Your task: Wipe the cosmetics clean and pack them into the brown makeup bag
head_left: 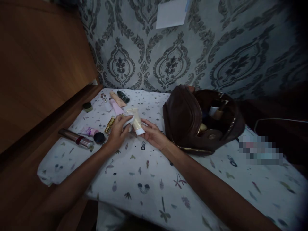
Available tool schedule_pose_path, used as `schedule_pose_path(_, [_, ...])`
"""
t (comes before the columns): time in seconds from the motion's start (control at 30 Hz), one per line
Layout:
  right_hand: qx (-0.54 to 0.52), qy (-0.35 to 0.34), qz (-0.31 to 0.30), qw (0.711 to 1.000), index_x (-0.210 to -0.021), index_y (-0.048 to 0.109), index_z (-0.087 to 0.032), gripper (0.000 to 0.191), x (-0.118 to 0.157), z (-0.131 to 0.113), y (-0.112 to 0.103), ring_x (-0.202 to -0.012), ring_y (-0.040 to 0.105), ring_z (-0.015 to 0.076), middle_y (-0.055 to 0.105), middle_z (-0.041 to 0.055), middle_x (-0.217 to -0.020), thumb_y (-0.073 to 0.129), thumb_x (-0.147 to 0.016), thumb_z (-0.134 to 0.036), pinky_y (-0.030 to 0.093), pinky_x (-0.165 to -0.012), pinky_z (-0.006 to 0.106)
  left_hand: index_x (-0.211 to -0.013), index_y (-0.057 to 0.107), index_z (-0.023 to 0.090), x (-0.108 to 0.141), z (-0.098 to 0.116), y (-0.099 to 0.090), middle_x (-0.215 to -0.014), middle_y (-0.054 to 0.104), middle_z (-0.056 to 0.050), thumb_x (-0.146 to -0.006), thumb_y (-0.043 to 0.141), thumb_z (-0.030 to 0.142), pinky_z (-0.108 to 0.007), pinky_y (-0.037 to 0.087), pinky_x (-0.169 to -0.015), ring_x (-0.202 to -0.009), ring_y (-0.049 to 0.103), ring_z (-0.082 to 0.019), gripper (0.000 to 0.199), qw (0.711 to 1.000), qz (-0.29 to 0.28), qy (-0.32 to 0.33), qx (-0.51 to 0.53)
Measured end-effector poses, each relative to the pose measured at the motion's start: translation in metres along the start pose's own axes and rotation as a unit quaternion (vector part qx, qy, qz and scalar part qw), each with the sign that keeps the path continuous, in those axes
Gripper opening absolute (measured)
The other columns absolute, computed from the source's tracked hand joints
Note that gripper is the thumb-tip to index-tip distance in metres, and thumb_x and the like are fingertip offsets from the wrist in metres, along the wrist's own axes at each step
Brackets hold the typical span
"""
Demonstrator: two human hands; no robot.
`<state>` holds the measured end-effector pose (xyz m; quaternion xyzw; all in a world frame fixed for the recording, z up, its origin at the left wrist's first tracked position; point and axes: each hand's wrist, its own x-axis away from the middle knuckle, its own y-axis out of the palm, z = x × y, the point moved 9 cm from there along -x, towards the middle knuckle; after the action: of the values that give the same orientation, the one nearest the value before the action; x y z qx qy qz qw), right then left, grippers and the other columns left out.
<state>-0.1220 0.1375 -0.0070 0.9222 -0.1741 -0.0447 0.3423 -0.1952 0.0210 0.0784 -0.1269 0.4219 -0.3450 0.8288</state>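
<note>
A pale yellow squeeze tube [136, 119] with a white cap stands tilted, cap end down, in front of my right hand [153, 135]. The fingers of that hand are closed round the cap end. Just left of the tube, my left hand [118, 132] pinches a white cloth or wipe [130, 120], close against the tube's side. What the wipe is exactly, I cannot make out. Beside my left hand lie a gold tube [110, 124], a round black-lidded jar [99, 138] and a pink tube [116, 106].
An unzipped brown leather bag [184, 118] with items inside stands at the right. A peach tube [117, 98], a dark green bottle [123, 96], a brush set [106, 102], a green jar [87, 106] and a long metallic cylinder [75, 138] lie left. A wooden cabinet [43, 64] borders the left.
</note>
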Motion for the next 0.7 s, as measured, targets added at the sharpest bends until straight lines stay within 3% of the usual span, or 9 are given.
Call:
schedule_pose_path(0.1, [0.021, 0.020, -0.024, 0.999, -0.111, 0.063, -0.023, 0.047, 0.001, 0.003, 0.005, -0.086, 0.070, 0.0172, 0.073, 0.0021, -0.097, 0.083, -0.068, -0.028, 0.056, -0.079, 0.030, -0.129, 0.060, 0.021, -0.002, -0.017, -0.006, -0.120, 0.060, -0.008, -0.093, 0.052, 0.023, -0.037, 0.044, -0.100, -0.115, 0.056, -0.023, 0.036, 0.996, 0.028, -0.062, 0.057])
schedule_pose_path(0.23, [0.043, 0.025, -0.030, 0.998, -0.107, 0.061, -0.022, 0.047, 0.002, 0.005, 0.007, -0.084, 0.069, 0.0161, 0.071, 0.0006, -0.089, 0.084, -0.068, -0.031, 0.055, -0.080, 0.029, -0.132, 0.056, 0.019, -0.001, -0.035, 0.000, -0.134, 0.060, -0.010, -0.090, 0.057, 0.029, -0.041, 0.038, -0.110, -0.125, 0.054, -0.026, 0.043, 0.984, 0.029, -0.104, 0.144])
schedule_pose_path(0.4, [0.062, 0.022, -0.036, 0.997, -0.109, 0.057, -0.023, 0.053, 0.003, 0.005, 0.011, -0.078, 0.069, 0.0157, 0.071, 0.0003, -0.086, 0.086, -0.066, -0.034, 0.055, -0.073, 0.027, -0.138, 0.052, 0.019, 0.003, -0.034, 0.015, -0.141, 0.057, -0.010, -0.089, 0.058, 0.031, -0.042, 0.034, -0.115, -0.131, 0.050, -0.027, 0.051, 0.973, -0.005, -0.131, 0.191])
schedule_pose_path(0.57, [0.052, -0.034, 0.010, 0.998, -0.106, 0.058, -0.026, 0.053, 0.003, -0.008, 0.007, -0.087, 0.067, 0.0156, 0.069, -0.0014, -0.098, 0.087, -0.061, -0.028, 0.057, -0.076, 0.029, -0.137, 0.054, 0.017, 0.007, -0.035, 0.021, -0.143, 0.055, -0.011, -0.088, 0.059, 0.035, -0.046, 0.030, -0.117, -0.134, 0.047, -0.028, 0.052, 0.974, -0.027, -0.141, 0.172])
schedule_pose_path(0.7, [0.034, -0.080, 0.036, 0.996, -0.105, 0.057, -0.027, 0.054, 0.002, -0.015, 0.003, -0.086, 0.066, 0.0152, 0.069, -0.0029, -0.095, 0.088, -0.060, -0.028, 0.056, -0.075, 0.028, -0.133, 0.058, 0.019, 0.008, -0.035, 0.028, -0.141, 0.056, -0.010, -0.090, 0.055, 0.039, -0.044, 0.046, -0.106, -0.128, 0.053, -0.029, 0.048, 0.962, -0.062, -0.172, 0.203])
